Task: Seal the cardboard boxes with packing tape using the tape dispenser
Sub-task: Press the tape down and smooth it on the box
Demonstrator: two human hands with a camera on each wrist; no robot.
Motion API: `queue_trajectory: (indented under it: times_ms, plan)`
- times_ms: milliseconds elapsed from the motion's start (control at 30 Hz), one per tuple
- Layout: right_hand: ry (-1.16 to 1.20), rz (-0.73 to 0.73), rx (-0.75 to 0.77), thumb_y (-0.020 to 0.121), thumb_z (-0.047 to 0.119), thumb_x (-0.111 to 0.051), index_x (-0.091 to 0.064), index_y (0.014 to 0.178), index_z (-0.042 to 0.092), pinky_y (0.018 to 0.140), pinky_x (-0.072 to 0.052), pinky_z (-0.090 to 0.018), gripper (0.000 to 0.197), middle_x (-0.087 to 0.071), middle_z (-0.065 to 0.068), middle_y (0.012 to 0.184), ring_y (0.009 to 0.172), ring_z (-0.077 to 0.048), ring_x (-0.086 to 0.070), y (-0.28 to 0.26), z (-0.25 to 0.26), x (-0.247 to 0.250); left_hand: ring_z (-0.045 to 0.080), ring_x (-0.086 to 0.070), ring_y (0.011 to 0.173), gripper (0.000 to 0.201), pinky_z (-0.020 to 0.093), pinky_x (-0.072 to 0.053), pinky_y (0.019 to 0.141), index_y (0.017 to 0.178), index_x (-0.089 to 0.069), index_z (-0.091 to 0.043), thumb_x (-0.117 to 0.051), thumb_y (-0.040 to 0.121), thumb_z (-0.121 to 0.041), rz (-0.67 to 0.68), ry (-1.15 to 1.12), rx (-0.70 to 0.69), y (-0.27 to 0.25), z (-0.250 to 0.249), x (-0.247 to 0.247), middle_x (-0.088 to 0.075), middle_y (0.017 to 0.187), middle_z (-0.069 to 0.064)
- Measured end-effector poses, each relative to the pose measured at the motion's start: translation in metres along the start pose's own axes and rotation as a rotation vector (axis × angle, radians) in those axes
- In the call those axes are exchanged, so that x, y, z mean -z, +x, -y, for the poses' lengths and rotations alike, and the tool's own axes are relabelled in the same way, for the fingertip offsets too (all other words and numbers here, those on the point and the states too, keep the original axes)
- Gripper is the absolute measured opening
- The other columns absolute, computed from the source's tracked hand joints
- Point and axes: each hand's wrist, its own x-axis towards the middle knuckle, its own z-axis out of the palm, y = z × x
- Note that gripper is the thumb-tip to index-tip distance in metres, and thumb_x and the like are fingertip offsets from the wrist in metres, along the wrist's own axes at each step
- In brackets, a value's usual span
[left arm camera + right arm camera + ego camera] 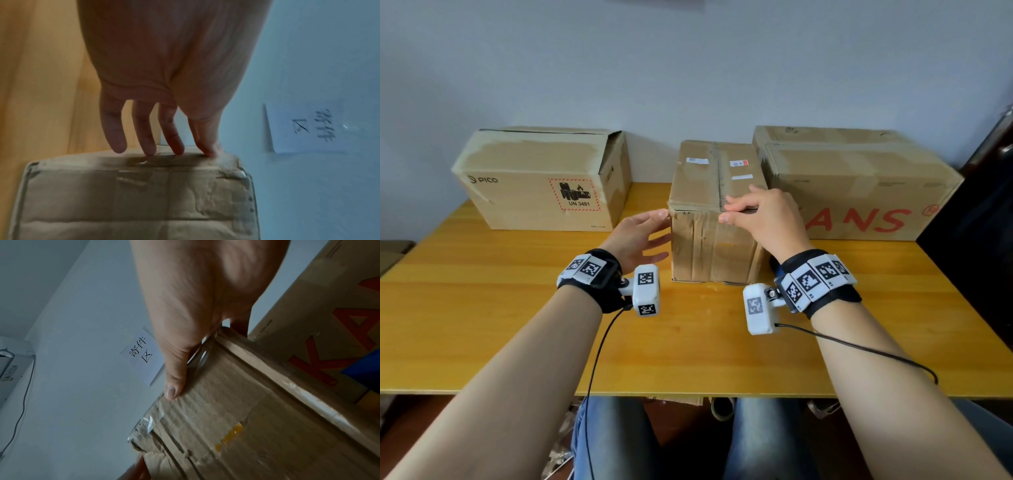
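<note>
A small worn cardboard box [714, 219] with old clear tape stands mid-table. My left hand [650, 233] is beside it with straight fingers, the fingertips [179, 151] touching the box's left side [133, 203]. My right hand [753, 212] holds the top front edge: the thumb [174, 382] lies on the front face [226, 418] and the fingers reach over the top. A blue and yellow object [363, 369], perhaps the tape dispenser, shows partly behind the box on the right.
A PICO box [534, 178] with one end flap raised stands at the back left. A long box with red letters [859, 178] is close on the right. All rest on a yellow wooden table [482, 308] against a wall. A paper note [141, 353] hangs there.
</note>
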Motion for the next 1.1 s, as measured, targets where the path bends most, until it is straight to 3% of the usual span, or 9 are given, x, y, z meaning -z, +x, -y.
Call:
queue_trajectory:
  times_ms: [100, 200, 333, 467, 567, 700, 800, 900, 1100]
  plan:
    - [0.02, 0.001, -0.003, 0.08, 0.043, -0.08, -0.08, 0.095, 0.033, 0.109, -0.036, -0.036, 0.018, -0.072, 0.019, 0.115, 0.137, -0.009, -0.047, 0.0, 0.0, 0.001, 0.021, -0.069, 0.106, 0.03, 0.047, -0.053, 0.096, 0.11, -0.07, -0.021, -0.044, 0.106, -0.036, -0.183, -0.026, -0.022, 0.0, -0.012, -0.003, -0.071, 0.119, 0.0]
    - [0.024, -0.001, -0.005, 0.081, 0.042, -0.08, -0.08, 0.093, 0.033, 0.11, -0.034, -0.037, 0.015, -0.072, 0.02, 0.116, 0.137, -0.009, -0.047, -0.001, -0.001, 0.0, 0.016, -0.068, 0.103, 0.026, 0.041, -0.057, 0.088, 0.121, -0.064, -0.023, -0.05, 0.103, -0.035, -0.353, 0.083, -0.274, -0.002, -0.024, -0.011, -0.069, 0.114, -0.004]
    - [0.025, -0.003, -0.004, 0.081, 0.044, -0.079, -0.081, 0.092, 0.033, 0.111, -0.034, -0.042, 0.016, -0.072, 0.018, 0.116, 0.137, -0.012, -0.047, -0.002, 0.001, -0.001, -0.008, -0.063, 0.1, 0.024, 0.022, -0.053, 0.088, 0.118, -0.071, -0.024, -0.064, 0.096, -0.032, -0.27, 0.354, -0.608, -0.007, -0.033, -0.032, -0.07, 0.107, -0.014]
    - [0.038, -0.014, -0.01, 0.08, 0.048, -0.079, -0.081, 0.091, 0.034, 0.104, -0.039, -0.041, 0.017, -0.072, 0.021, 0.114, 0.136, -0.009, -0.047, -0.003, -0.002, -0.003, 0.009, -0.047, 0.132, 0.042, 0.033, -0.035, 0.113, 0.122, -0.07, -0.028, -0.071, 0.086, -0.049, -0.162, 0.687, -0.72, 0.006, -0.018, -0.049, -0.063, 0.133, -0.011]
    - [0.05, -0.043, 0.046, 0.078, 0.049, -0.08, -0.081, 0.095, 0.034, 0.099, -0.042, -0.034, 0.023, -0.073, 0.018, 0.111, 0.127, -0.01, -0.048, -0.001, -0.003, -0.004, 0.019, -0.026, 0.144, 0.042, 0.032, -0.021, 0.118, 0.117, -0.073, -0.034, -0.077, 0.079, -0.052, -0.187, 0.784, -0.743, 0.014, -0.003, -0.052, -0.064, 0.129, -0.016]
    - [-0.018, -0.019, 0.114, 0.082, 0.046, -0.077, -0.08, 0.096, 0.038, 0.094, -0.046, -0.037, 0.017, -0.071, 0.024, 0.109, 0.113, -0.005, -0.047, 0.0, -0.005, -0.002, 0.013, -0.028, 0.141, 0.021, 0.034, -0.026, 0.118, 0.105, -0.072, -0.041, -0.075, 0.085, -0.037, -0.127, 0.637, -0.733, 0.016, -0.004, -0.045, -0.066, 0.116, -0.025]
    - [-0.002, 0.003, 0.097, 0.078, 0.051, -0.079, -0.079, 0.092, 0.043, 0.098, -0.043, -0.038, 0.016, -0.066, 0.028, 0.117, 0.117, 0.0, -0.046, 0.001, -0.012, 0.002, 0.009, -0.033, 0.141, 0.014, 0.038, -0.028, 0.119, 0.093, -0.075, -0.043, -0.077, 0.082, -0.035, -0.123, 0.556, -0.711, 0.019, -0.002, -0.038, -0.058, 0.135, -0.016]
    - [0.144, -0.002, 0.051, 0.074, 0.04, -0.086, -0.08, 0.088, 0.037, 0.112, -0.036, -0.034, 0.016, -0.059, 0.021, 0.135, 0.13, -0.001, -0.045, 0.0, -0.019, 0.008, 0.003, -0.028, 0.145, 0.014, 0.031, -0.026, 0.119, 0.082, -0.078, -0.045, -0.082, 0.069, -0.044, -0.103, 0.398, -0.663, 0.019, 0.002, -0.036, -0.035, 0.158, -0.012]
    - [0.379, 0.007, -0.029, 0.078, 0.025, -0.085, -0.081, 0.089, 0.029, 0.114, -0.032, -0.025, 0.013, -0.051, 0.019, 0.147, 0.133, 0.011, -0.042, -0.009, -0.037, 0.015, -0.003, -0.036, 0.141, 0.019, 0.025, -0.034, 0.115, 0.086, -0.079, -0.027, -0.085, 0.068, -0.033, -0.055, 0.292, -0.647, 0.02, 0.003, -0.028, -0.04, 0.155, -0.012]
